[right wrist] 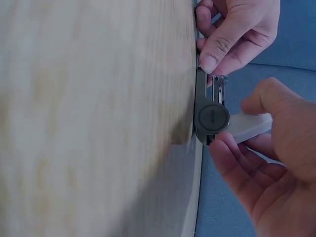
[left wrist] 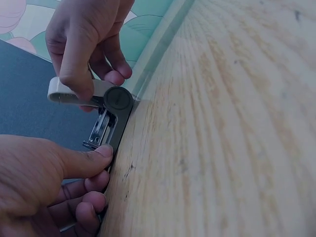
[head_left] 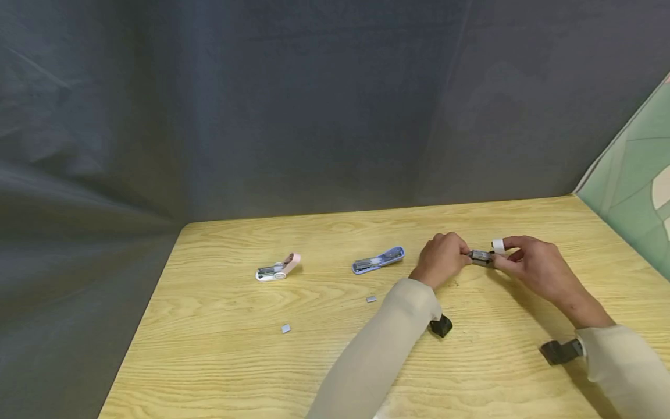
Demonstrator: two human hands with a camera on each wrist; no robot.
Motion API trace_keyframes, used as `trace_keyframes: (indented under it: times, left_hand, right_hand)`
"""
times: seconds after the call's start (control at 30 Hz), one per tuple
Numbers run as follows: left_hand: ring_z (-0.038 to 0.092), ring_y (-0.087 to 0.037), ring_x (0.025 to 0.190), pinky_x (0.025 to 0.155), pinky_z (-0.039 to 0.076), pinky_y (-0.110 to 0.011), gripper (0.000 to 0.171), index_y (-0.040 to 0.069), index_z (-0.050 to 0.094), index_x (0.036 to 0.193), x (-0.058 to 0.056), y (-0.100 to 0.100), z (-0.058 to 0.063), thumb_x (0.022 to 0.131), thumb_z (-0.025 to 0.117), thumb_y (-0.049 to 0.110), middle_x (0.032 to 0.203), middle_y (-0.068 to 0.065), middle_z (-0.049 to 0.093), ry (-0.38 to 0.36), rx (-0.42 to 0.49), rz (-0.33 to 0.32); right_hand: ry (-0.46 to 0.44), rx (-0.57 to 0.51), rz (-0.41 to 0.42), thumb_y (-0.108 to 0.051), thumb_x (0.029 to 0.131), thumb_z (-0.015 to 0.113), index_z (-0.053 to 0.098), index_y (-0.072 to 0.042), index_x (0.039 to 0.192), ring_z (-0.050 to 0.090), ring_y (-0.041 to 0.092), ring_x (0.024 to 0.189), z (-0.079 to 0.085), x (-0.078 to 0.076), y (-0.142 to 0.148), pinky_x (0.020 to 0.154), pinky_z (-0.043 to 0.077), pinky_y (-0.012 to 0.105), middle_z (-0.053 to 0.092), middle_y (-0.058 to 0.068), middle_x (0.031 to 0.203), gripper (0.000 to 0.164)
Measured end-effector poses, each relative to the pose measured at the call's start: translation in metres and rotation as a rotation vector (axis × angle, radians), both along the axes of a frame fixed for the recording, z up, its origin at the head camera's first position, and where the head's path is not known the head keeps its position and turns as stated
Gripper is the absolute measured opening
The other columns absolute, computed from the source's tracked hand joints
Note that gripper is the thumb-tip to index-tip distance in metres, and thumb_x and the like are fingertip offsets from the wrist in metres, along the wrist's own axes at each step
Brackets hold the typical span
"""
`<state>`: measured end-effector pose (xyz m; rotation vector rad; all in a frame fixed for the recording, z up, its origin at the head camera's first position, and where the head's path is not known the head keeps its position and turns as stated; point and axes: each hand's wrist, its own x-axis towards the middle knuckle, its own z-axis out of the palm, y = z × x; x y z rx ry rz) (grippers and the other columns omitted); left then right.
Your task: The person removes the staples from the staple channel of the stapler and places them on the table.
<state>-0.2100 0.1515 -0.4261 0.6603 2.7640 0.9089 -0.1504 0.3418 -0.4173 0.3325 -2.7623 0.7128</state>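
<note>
At the right of the table stands a dark grey stapler (head_left: pixel 480 256) with its white top arm (left wrist: pixel 61 91) swung up from a round hinge (right wrist: pixel 213 117). My left hand (head_left: pixel 442 260) pinches the front end of the base between thumb and fingers. My right hand (head_left: pixel 541 270) grips the stapler by the raised white arm, close to the hinge. In the left wrist view the metal staple channel (left wrist: pixel 102 127) lies exposed between the two hands. Whether staples are inside it, I cannot tell.
A blue stapler (head_left: pixel 374 263), opened out, lies left of my left hand. Farther left is a white stapler (head_left: pixel 269 273) with its pink arm raised. Two small silvery pieces, like staple strips (head_left: pixel 371 299), lie nearer the front. A dark cloth (head_left: pixel 335 116) hangs behind the table.
</note>
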Motion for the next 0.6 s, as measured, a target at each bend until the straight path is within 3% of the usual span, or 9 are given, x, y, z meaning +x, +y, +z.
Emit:
trace_keyframes:
  times: [0.23, 0.43, 0.6]
  left_hand:
    - [0.054, 0.0, 0.062, 0.058, 0.045, -0.021, 0.008, 0.028, 0.082, 0.091, 0.0, -0.0002, 0.0003, 0.095, 0.076, 0.029, 0.082, 0.018, 0.066, -0.017, 0.024, -0.003]
    - [0.055, 0.0, 0.065, 0.06, 0.046, -0.021, 0.01, 0.03, 0.08, 0.086, 0.0009, 0.0001, -0.0009, 0.095, 0.077, 0.03, 0.087, 0.02, 0.067, -0.019, 0.012, 0.005]
    - [0.045, -0.003, 0.053, 0.053, 0.039, -0.022, 0.022, 0.025, 0.076, 0.075, 0.0021, -0.0013, -0.0018, 0.097, 0.075, 0.03, 0.078, 0.018, 0.065, -0.011, 0.011, -0.012]
  right_hand:
    - [-0.042, -0.088, -0.051, -0.01, 0.093, 0.071, 0.071, 0.001, 0.097, 0.064, 0.0, 0.065, 0.0033, 0.0039, 0.0014, 0.052, 0.049, 0.022, 0.074, 0.015, 0.085, 0.011]
    - [-0.13, -0.148, -0.088, -0.013, 0.099, 0.064, 0.07, 0.002, 0.105, 0.061, 0.009, 0.061, 0.0053, 0.0079, 0.0037, 0.052, 0.047, 0.026, 0.07, 0.008, 0.081, 0.017]
    - [-0.182, -0.157, -0.105, -0.017, 0.102, 0.063, 0.068, 0.007, 0.116, 0.056, 0.009, 0.06, 0.0085, 0.0081, 0.0043, 0.05, 0.043, 0.029, 0.07, 0.009, 0.082, 0.027]
